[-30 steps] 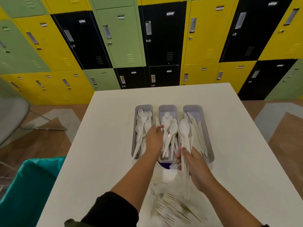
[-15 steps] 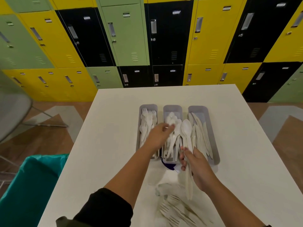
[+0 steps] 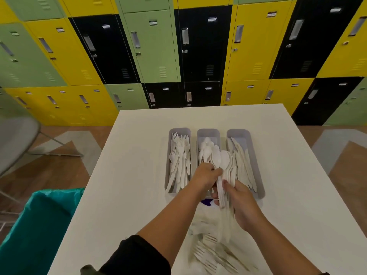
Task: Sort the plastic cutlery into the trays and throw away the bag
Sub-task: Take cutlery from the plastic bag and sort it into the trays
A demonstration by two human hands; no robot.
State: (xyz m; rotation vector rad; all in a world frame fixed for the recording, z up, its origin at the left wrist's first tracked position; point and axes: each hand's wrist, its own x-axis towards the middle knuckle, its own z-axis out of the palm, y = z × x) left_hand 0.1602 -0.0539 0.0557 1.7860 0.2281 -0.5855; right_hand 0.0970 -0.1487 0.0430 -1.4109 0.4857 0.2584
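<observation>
Three grey trays stand side by side on the white table point(image 3: 123, 195): the left tray point(image 3: 179, 130) holds white forks, the middle tray point(image 3: 208, 132) spoons, the right tray point(image 3: 247, 133) knives. My right hand point(image 3: 241, 203) grips a bundle of white spoons point(image 3: 221, 161) upright over the near end of the middle tray. My left hand point(image 3: 206, 175) pinches one spoon of that bundle by its handle. A clear plastic bag point(image 3: 210, 231) with a purple patch lies near me, with loose forks point(image 3: 210, 257) on it.
A bin with a teal liner point(image 3: 37, 225) stands at the table's left front corner. A grey chair point(image 3: 15, 139) is on the left. Yellow, green and black lockers point(image 3: 198, 46) fill the wall behind the table.
My left hand left the fork and spoon trays and came right onto the spoon bundle, taking hold of a spoon. My right hand kept the bundle roughly in place.
</observation>
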